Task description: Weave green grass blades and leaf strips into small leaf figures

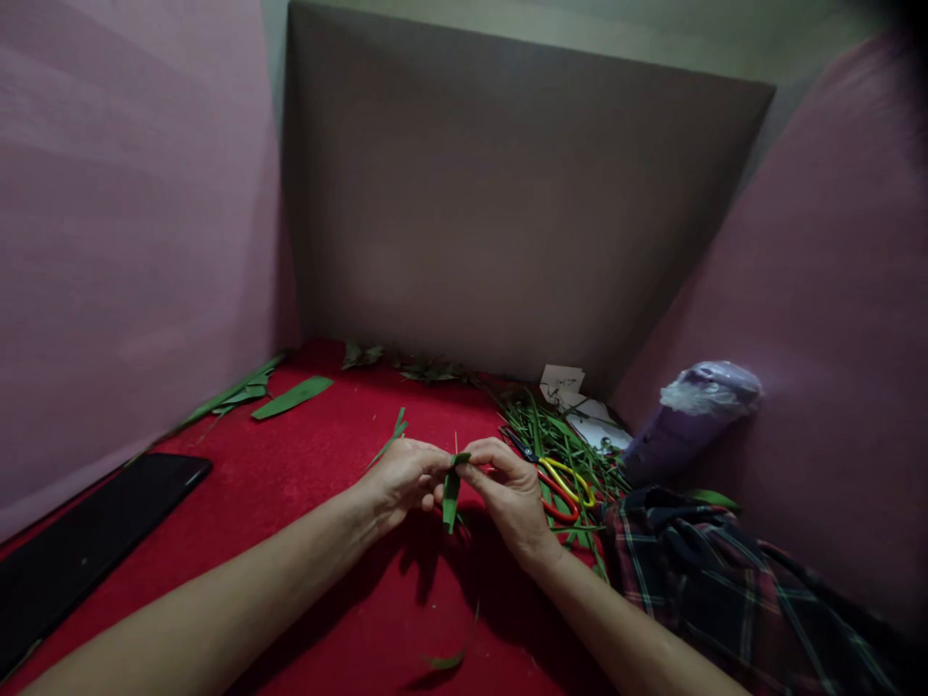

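Between both hands, above the red cloth [348, 406], hangs a green leaf strip [450, 501] that is folded or bent near its top. My left hand [406, 483] pinches its upper end from the left with thumb and forefinger. From the right, the thumb and fingers of my right hand [511, 493] close on the same upper end. A thin pale stalk or stick pokes up just above the fingertips; what it is I cannot make out. Scissors with yellow and red handles [565, 483] lie right beside my right hand, on a heap of cut leaf strips [543, 430].
At left lie a single broad leaf [292, 397] and a dark flat phone-like slab [94, 541]. White paper pieces [591, 416] and a purple plastic-wrapped roll [688, 416] stand at right, behind plaid cloth [725, 590]. A leaf scrap [446, 663] lies in front. Walls enclose three sides.
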`<move>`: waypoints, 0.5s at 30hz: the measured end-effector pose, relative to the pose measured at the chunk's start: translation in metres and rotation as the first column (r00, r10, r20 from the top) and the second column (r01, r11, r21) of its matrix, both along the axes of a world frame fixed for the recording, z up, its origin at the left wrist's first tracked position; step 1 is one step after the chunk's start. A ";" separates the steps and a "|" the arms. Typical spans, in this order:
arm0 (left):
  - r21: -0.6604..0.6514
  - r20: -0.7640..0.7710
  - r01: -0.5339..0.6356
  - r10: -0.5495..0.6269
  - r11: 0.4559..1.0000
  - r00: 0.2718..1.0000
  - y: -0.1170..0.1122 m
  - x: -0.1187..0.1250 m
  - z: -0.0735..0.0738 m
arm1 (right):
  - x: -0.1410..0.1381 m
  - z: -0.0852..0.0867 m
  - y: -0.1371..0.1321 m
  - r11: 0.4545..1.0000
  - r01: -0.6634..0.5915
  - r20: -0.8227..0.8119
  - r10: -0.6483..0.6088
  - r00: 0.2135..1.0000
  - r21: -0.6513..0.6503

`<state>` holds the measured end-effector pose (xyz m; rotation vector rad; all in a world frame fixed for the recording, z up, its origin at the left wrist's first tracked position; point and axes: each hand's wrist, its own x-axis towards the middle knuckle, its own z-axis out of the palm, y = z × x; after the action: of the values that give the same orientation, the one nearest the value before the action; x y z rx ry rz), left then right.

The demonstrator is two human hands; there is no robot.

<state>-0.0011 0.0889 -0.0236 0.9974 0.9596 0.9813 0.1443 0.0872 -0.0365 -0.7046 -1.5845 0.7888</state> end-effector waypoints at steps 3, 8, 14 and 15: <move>0.007 0.004 -0.011 0.011 1.000 1.000 0.000 -0.001 0.003 | 0.000 0.003 -0.003 0.998 -0.011 0.046 0.008 0.999 0.058; -0.010 0.013 -0.032 0.032 0.999 0.999 0.001 -0.002 0.010 | 0.002 0.002 -0.006 0.992 -0.002 0.171 -0.020 0.985 0.126; 0.054 0.010 -0.050 0.049 0.997 0.999 0.003 -0.006 0.011 | 0.004 -0.005 -0.007 0.985 -0.026 0.248 -0.018 0.969 0.172; 0.069 -0.002 -0.051 0.051 0.996 0.999 0.003 -0.006 0.012 | 0.004 -0.005 -0.007 0.983 -0.028 0.256 -0.020 0.966 0.183</move>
<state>-0.0073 0.0916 -0.0119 1.0368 0.9636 1.0615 0.1484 0.0798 -0.0418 -0.6888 -1.8676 0.5586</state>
